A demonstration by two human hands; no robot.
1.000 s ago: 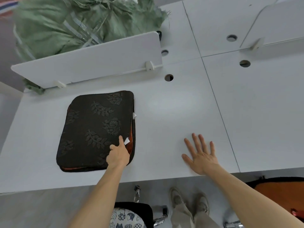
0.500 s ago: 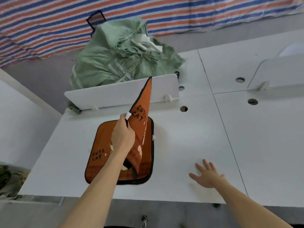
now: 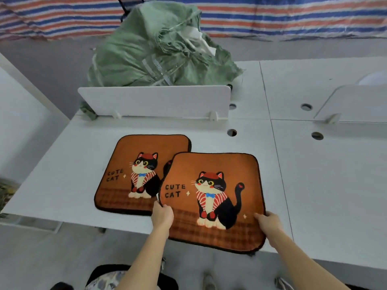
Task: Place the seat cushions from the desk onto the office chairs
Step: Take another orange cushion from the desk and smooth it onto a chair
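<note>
Two orange seat cushions with a black-and-white cat and the words CUTE CAT are in view. One cushion (image 3: 134, 172) lies flat on the white desk (image 3: 62, 176). I hold the second cushion (image 3: 211, 197) face up over the desk's front edge, overlapping the first one's right side. My left hand (image 3: 162, 216) grips its left edge and my right hand (image 3: 267, 223) grips its right edge. Part of an office chair (image 3: 109, 277) with a patterned seat shows below, at the bottom left.
A white divider panel (image 3: 155, 101) stands behind the cushions, with a bulky green sack (image 3: 159, 51) beyond it. A second divider (image 3: 356, 103) stands at the right. Cable holes (image 3: 231, 132) dot the desk. A striped tarp (image 3: 272, 15) hangs at the back.
My left hand lifted the top cushion off the stack and turned it picture side up. My right hand left the desk and took its right edge. The lower cushion now shows its cat.
</note>
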